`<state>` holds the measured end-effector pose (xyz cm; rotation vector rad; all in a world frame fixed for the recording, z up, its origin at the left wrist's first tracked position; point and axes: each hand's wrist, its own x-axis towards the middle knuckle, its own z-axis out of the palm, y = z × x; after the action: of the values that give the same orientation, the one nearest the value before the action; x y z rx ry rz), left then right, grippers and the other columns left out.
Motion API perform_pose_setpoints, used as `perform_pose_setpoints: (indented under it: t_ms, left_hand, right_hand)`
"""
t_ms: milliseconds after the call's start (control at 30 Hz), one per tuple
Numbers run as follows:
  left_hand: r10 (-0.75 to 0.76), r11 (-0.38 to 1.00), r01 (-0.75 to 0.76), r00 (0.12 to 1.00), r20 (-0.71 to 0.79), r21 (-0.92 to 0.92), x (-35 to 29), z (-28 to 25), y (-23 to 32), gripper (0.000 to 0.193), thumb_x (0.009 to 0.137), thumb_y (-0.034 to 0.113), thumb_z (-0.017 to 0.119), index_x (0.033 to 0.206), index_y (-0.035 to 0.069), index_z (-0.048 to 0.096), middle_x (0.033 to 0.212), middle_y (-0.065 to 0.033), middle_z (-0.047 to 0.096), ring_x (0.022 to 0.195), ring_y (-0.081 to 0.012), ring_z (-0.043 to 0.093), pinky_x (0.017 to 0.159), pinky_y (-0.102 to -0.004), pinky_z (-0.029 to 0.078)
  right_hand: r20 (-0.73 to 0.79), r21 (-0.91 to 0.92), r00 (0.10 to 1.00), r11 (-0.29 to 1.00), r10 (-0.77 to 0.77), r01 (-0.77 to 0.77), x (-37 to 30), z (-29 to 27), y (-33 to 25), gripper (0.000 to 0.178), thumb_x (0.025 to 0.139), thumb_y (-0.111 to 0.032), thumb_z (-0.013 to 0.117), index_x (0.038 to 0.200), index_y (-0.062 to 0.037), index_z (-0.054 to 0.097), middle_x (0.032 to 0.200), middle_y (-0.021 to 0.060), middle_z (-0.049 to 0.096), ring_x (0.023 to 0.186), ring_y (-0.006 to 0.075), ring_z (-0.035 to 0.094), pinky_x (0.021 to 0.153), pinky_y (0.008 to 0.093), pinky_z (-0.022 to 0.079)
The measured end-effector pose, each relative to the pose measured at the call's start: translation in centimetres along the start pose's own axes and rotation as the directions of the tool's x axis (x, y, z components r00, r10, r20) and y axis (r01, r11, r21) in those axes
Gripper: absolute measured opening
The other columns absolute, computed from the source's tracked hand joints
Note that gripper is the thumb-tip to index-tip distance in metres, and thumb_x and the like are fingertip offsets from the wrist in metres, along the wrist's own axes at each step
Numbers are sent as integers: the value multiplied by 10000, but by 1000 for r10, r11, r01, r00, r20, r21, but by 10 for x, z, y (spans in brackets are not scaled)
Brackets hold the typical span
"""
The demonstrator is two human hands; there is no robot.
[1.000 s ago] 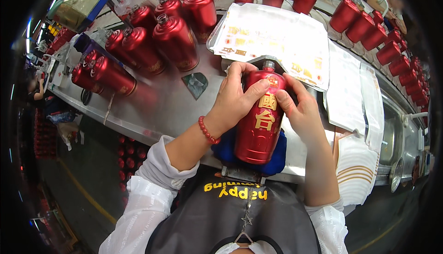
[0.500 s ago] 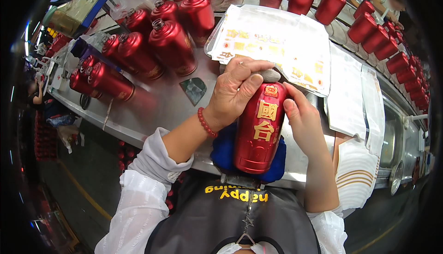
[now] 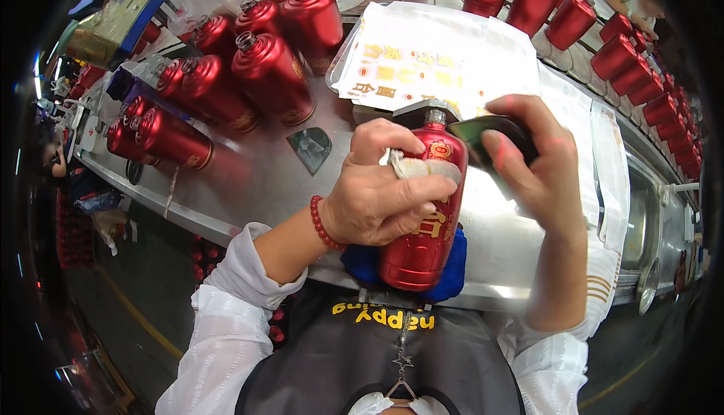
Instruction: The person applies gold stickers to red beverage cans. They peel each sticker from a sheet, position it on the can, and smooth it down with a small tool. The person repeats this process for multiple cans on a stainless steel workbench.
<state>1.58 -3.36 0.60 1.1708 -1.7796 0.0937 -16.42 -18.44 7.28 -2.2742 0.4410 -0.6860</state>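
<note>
A red bottle (image 3: 413, 260) with gold lettering lies on a blue cloth (image 3: 362, 266) at the table's near edge, its bare neck pointing away from me. My left hand (image 3: 377, 192) is closed around a crumpled whitish cloth (image 3: 416, 168) and presses it against the bottle's front, covering part of the lettering. To the right of the bottle's shoulder, my right hand (image 3: 539, 170) grips a dark flat scraper (image 3: 494, 134) between thumb and fingers. That hand is slightly blurred, and the scraper's edge comes close to the bottle.
Beyond the bottle lies a white sheet with gold stickers (image 3: 437, 57). Several red bottles (image 3: 275, 76) stand at left, near a dark green flat piece (image 3: 309, 150). More red bottles (image 3: 569, 21) line a conveyor at the far side and right. White paper (image 3: 573, 121) covers the table's right part.
My left hand has moved down from the bottle's neck onto its front. My right hand has left the bottle's side and swung right, now with the dark scraper. Conveyor bottles have shifted.
</note>
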Motion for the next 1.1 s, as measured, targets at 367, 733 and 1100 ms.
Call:
perform_pose_setpoints:
  t_ms: [367,733,1100]
  left_hand:
    - [-23,998,22,999,26,55,-12,8,-2,315,928,338,655,1190,189,746,1049,-1,658,1053,-231,491,970,-395,370]
    - [-415,904,378,887,-202,-201,-43,17,10,459,1053,312,488,1365,-8,590,1245,-115,661,1215,-287,504,1072,-371,376]
    - [-91,984,74,991,100,165,-24,2,-5,609,1022,597,376,1379,175,632,1273,-31,656,1236,-285,434,1109,-450,258]
  right_hand:
    - [369,206,929,975,1,-83,50,11,47,190,918,-141,633,1042,3,631,865,94,681,781,161,626,744,302,523]
    - [94,-358,821,750,-563,556,-31,37,1,206,758,-118,740,957,-137,691,906,17,607,832,191,576,778,368,416]
    - [-143,644,958,758,250,-102,-99,59,10,177,949,-140,693,1043,2,643,882,40,665,788,111,607,696,239,486]
